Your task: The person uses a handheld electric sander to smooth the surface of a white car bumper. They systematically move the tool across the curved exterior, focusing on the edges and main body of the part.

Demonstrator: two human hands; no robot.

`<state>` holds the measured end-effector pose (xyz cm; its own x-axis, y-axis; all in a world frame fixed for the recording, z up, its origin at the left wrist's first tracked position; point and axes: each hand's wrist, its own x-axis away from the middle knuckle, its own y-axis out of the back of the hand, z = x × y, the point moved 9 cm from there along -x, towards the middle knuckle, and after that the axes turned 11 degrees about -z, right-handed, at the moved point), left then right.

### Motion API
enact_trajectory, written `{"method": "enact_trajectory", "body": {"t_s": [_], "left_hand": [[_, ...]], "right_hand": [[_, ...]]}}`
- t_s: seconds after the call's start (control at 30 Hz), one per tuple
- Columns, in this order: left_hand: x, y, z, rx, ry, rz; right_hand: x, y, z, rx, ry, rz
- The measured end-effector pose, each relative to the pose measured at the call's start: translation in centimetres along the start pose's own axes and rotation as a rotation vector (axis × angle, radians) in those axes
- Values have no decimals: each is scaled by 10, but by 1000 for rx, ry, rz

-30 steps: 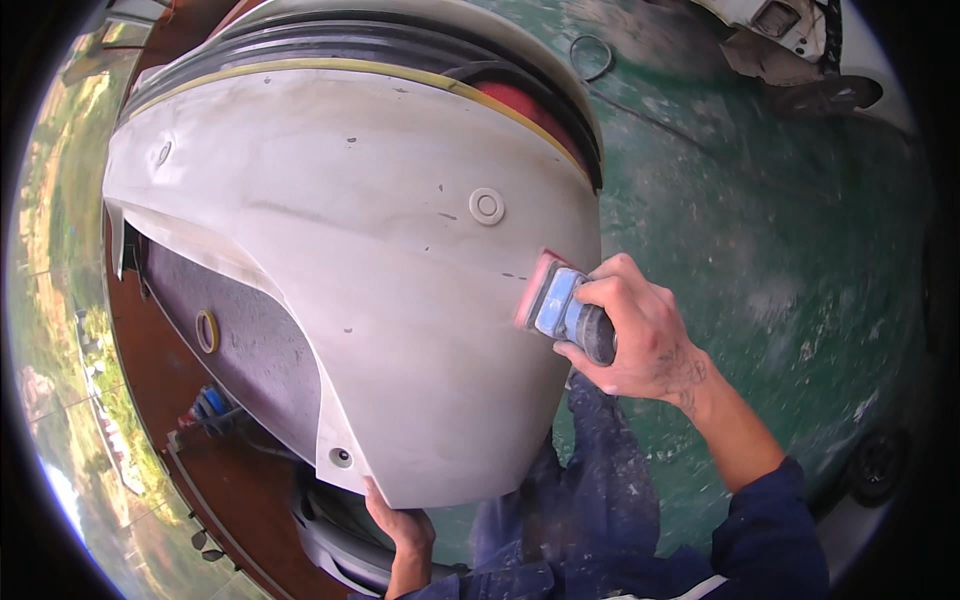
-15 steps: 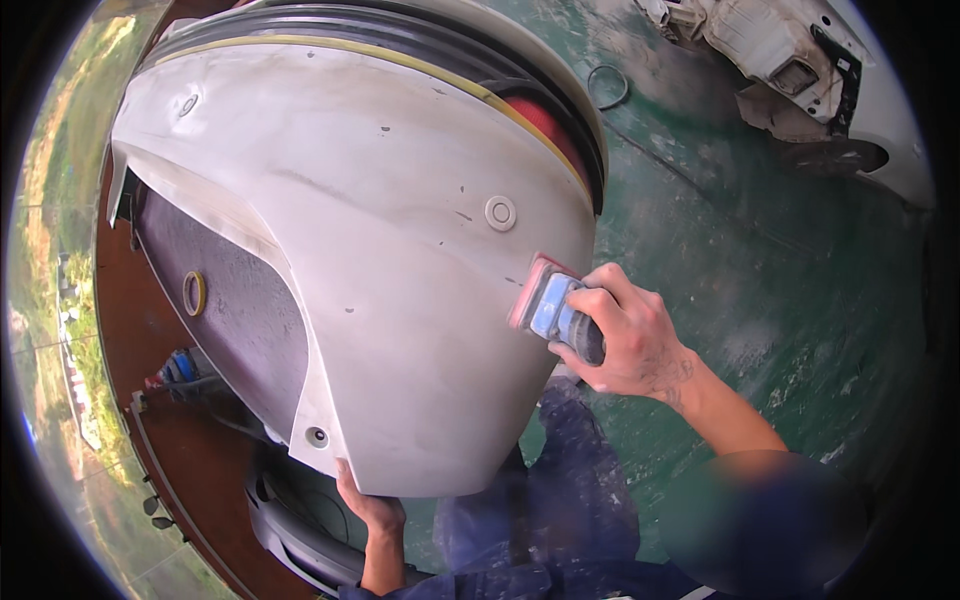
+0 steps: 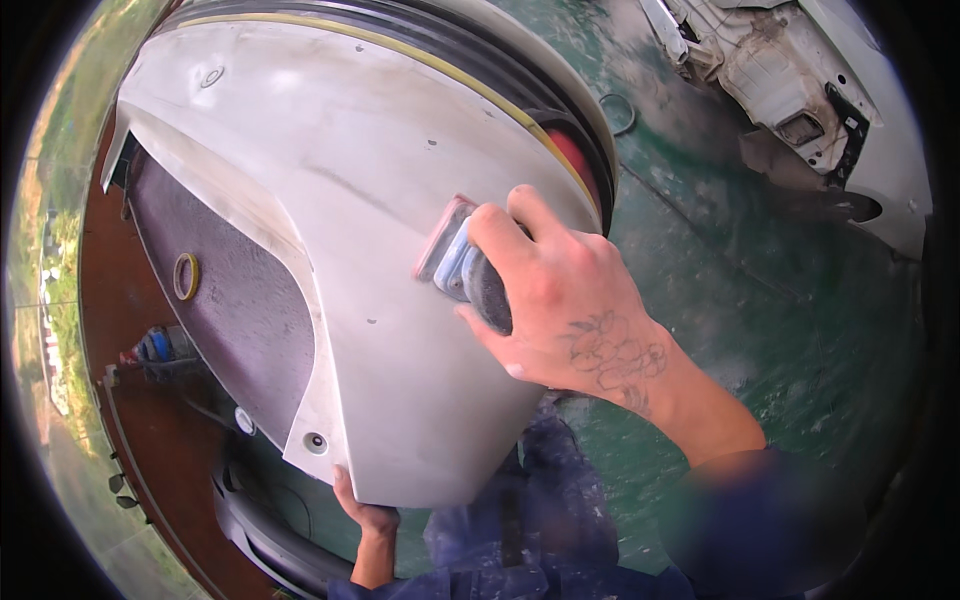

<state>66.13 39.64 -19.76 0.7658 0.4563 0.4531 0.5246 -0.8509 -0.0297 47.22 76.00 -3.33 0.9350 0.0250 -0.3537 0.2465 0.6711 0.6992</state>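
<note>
A pale white-grey car body panel [image 3: 400, 380], with small dark spots, fills the middle of the view. My right hand [image 3: 560, 300], tattooed on the back, is closed over a blue and dark sanding block [image 3: 455, 260] whose pink pad lies against the panel's face. My left hand [image 3: 365, 505] grips the panel's bottom edge near a recessed hole [image 3: 315, 440]; some of its fingers are hidden behind it. A roll of yellow tape [image 3: 192, 277] sits on the speckled purple-grey surface [image 3: 240, 340] within the panel's cut-out. A yellow strip [image 3: 420, 60] runs along the panel's top edge.
A stripped white car body part [image 3: 880, 200] is at upper right, above the green floor [image 3: 760, 360]. A hose [image 3: 680, 210] trails across the floor. At left are brown boards [image 3: 130, 260], a blue and red tool [image 3: 160, 345] and a dark curved part [image 3: 250, 515] below the panel.
My right hand and the sanding block have moved left and up across the panel. The view has shifted, showing more of the car part at upper right. My left hand keeps hold of the edge.
</note>
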Motion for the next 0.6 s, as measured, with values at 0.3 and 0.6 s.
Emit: {"method": "enact_trajectory", "body": {"t_s": [0.3,0.6], "left_hand": [[3,-9,10,127,24,30],[-3,-5,14,176,38,48]], "right_hand": [[40,7,-27,-24,8,-8],[-74,8,-31,-5,89,-59]]}}
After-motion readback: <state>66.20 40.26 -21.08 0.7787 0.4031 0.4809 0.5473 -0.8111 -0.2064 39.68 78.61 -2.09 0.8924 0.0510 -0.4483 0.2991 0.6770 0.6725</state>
